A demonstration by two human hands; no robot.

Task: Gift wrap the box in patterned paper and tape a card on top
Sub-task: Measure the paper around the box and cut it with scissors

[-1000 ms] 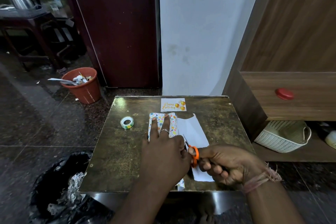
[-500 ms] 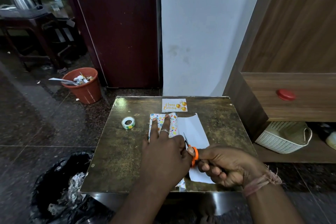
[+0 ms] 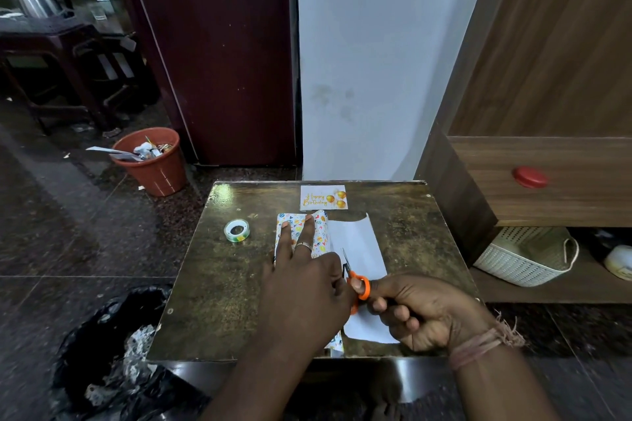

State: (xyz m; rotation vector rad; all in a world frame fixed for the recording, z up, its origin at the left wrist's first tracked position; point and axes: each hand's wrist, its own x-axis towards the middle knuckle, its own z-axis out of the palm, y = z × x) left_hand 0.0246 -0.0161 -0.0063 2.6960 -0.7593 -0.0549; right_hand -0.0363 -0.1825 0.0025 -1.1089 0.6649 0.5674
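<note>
Dark, worn tabletop (image 3: 212,301) fills the view below a white wall. At its middle lies the box (image 3: 319,232), wrapped in patterned paper, with the paper's white underside (image 3: 359,246) spread flat to its right. My left hand (image 3: 301,297) lies on the box with straight fingers pressing it down. My right hand (image 3: 424,311), just beside it, grips orange-handled scissors (image 3: 355,284), fingers curled through the loops, blades at the paper beside the box. Behind the box sits a birthday card (image 3: 323,197); to the left, a tape roll (image 3: 236,230). On the floor stand an orange bin (image 3: 154,167) and a black bag (image 3: 99,366).
</note>
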